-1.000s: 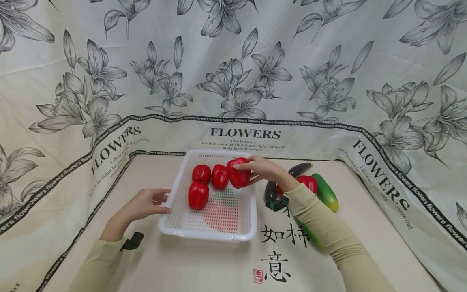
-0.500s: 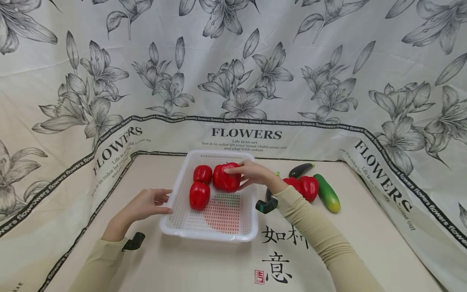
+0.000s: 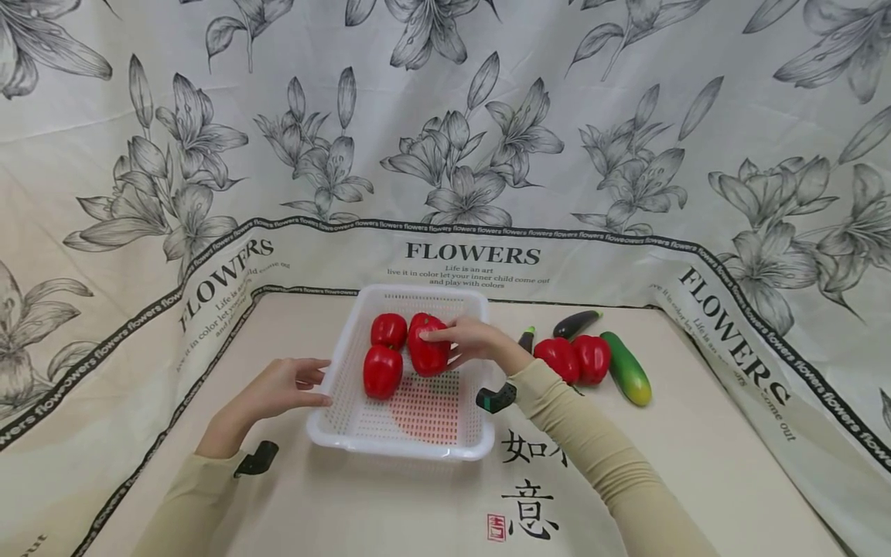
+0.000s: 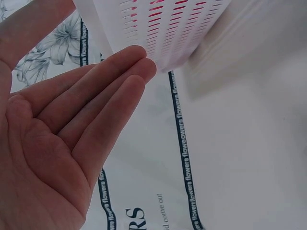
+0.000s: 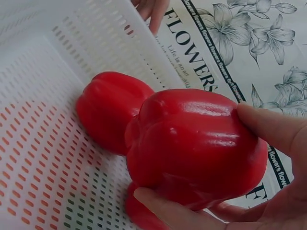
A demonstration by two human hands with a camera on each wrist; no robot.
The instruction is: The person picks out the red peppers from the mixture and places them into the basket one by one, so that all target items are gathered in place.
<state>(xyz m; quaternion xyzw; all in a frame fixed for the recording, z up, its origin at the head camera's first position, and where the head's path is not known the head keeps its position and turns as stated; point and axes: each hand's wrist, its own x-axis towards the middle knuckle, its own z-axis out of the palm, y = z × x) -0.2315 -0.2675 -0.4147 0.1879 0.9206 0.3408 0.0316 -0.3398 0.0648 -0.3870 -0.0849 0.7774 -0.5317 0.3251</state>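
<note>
A white perforated basket (image 3: 327,418) holds red bell peppers; two of them, a rear pepper (image 3: 389,330) and a front pepper (image 3: 382,372), touch each other on its left side. My right hand (image 3: 480,340) grips another red bell pepper (image 5: 192,143) between thumb and fingers, tilted, inside the basket. Behind it, a further pepper is mostly hidden in the head view; the right wrist view shows part of a low pepper (image 5: 144,213). My left hand (image 3: 281,387) is at the basket's left side, its fingers (image 4: 108,86) straight near the outer wall.
Right of the basket lie two red bell peppers (image 3: 592,360), a dark eggplant (image 3: 575,324), a second eggplant (image 3: 527,339) partly behind my right arm, and a green-yellow cucumber (image 3: 626,370). A flower-print cloth (image 3: 466,255) rises behind and at the sides.
My right hand has carried its pepper left and lower into the basket, toward the other peppers. More of the vegetables at right show now. My left hand stays put.
</note>
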